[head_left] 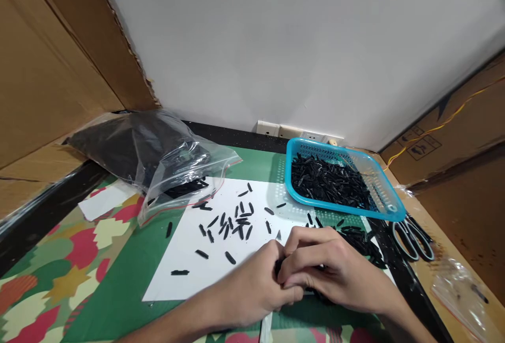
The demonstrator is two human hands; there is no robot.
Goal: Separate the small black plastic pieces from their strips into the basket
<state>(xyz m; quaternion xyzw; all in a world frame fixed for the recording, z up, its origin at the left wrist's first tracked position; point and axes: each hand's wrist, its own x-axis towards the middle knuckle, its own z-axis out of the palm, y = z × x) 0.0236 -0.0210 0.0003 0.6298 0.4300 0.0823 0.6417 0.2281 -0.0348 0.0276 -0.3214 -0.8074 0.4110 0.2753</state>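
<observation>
Both hands meet over the near edge of a white sheet (165, 285). My left hand (268, 280) is closed, with its fingers curled. A narrow whitish strip (266, 327) shows just below it, and a small grey tip (279, 235) rises above the knuckles; whether they belong to one tool I cannot tell. My right hand (327, 264) presses its bent fingers against the left. Between the hands a bit of a small black piece (278, 267) shows, mostly hidden by the fingers. Several short black strips (240, 222) lie scattered on the sheet.
A blue plastic basket (347, 207) of black strips stands at the back right. More strips (363, 243) are heaped beside my right hand. A clear zip bag (158, 148) of black material lies left. Scissors (412, 240) and a small plastic bag (460, 293) lie right.
</observation>
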